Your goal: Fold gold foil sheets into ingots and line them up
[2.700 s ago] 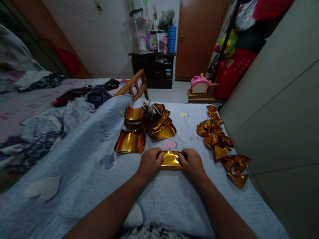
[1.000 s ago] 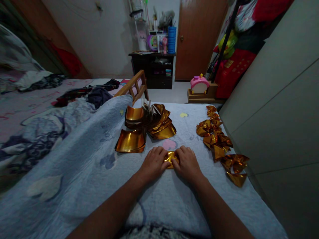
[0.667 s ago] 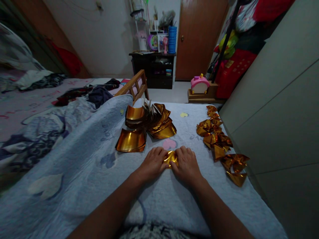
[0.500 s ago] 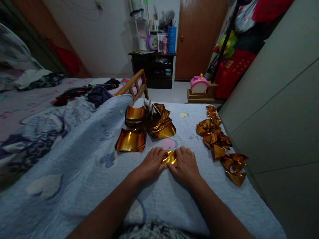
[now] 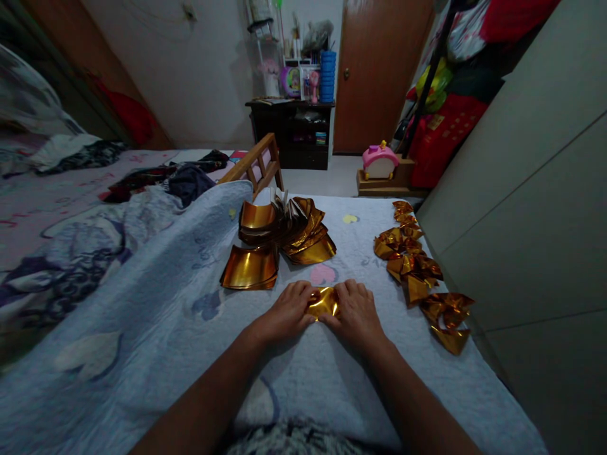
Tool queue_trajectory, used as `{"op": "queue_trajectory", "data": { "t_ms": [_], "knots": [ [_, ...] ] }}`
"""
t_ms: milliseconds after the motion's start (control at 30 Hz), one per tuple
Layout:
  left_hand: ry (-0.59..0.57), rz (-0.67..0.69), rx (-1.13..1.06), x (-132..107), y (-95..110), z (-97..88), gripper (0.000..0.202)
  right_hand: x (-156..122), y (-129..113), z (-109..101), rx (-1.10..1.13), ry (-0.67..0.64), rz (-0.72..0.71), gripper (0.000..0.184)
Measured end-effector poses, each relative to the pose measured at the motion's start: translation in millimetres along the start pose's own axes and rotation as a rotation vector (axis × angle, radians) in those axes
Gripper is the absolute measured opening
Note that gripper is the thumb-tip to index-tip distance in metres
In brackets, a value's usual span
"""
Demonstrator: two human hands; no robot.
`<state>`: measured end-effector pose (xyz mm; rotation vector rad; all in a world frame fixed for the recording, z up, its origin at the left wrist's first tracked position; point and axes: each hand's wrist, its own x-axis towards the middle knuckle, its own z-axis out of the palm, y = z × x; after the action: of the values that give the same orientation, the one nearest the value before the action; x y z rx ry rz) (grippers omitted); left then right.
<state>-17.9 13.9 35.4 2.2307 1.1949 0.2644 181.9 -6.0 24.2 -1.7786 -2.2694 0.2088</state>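
Observation:
My left hand point(image 5: 288, 308) and my right hand point(image 5: 356, 312) press close together on the blue quilt point(image 5: 156, 316), both pinching one small folded piece of gold foil paper point(image 5: 323, 302) between their fingertips. Only the paper's middle shows; its ends lie under my fingers. Beyond my hands lies a stack of curved gold foil sheets point(image 5: 250, 268), and behind it a larger fanned pile of sheets point(image 5: 291, 229). A row of folded gold foil shapes point(image 5: 417, 272) runs along the quilt's right side.
A grey cabinet wall point(image 5: 531, 208) rises close on the right. A wooden bed rail point(image 5: 253, 162) stands past the sheets. Rumpled bedding and clothes point(image 5: 71, 208) lie at left. A dark shelf unit point(image 5: 298, 129), a door and a pink toy point(image 5: 379, 159) stand at the far end.
The gold paper was a wide strip held at both ends; my hands have come together toward the centre and it now shows as a small crumpled fold between them.

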Motion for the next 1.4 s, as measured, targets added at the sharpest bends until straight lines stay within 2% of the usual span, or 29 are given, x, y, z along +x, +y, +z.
{"op": "queue_trajectory", "data": {
  "t_ms": [367,767,933,1033,1133,1267,1400],
  "knots": [
    [-0.022,-0.031,0.001,0,2,-3.9,0.039,-3,29,-8,0.090,-0.041,0.064,0.059],
    [-0.024,-0.004,0.016,1,-1,-3.4,0.039,-5,52,-8,0.170,-0.087,0.014,0.054],
    [-0.021,0.009,0.017,1,-1,-3.7,0.039,-5,63,-13,0.301,-0.109,-0.047,0.053],
    [-0.026,0.017,0.000,0,-1,-5.1,0.046,-3,59,-19,0.390,-0.038,-0.051,0.045],
    [-0.025,0.041,-0.018,0,-3,-4.9,0.052,-2,42,-22,0.439,0.037,-0.122,0.033],
    [0.032,0.080,-0.018,1,-10,-1.1,0.050,-5,17,-17,0.399,-0.029,-0.222,0.023],
    [0.089,0.151,-0.013,2,-13,1.4,0.050,-6,9,-6,0.333,-0.037,-0.278,0.024]
  ]
}}
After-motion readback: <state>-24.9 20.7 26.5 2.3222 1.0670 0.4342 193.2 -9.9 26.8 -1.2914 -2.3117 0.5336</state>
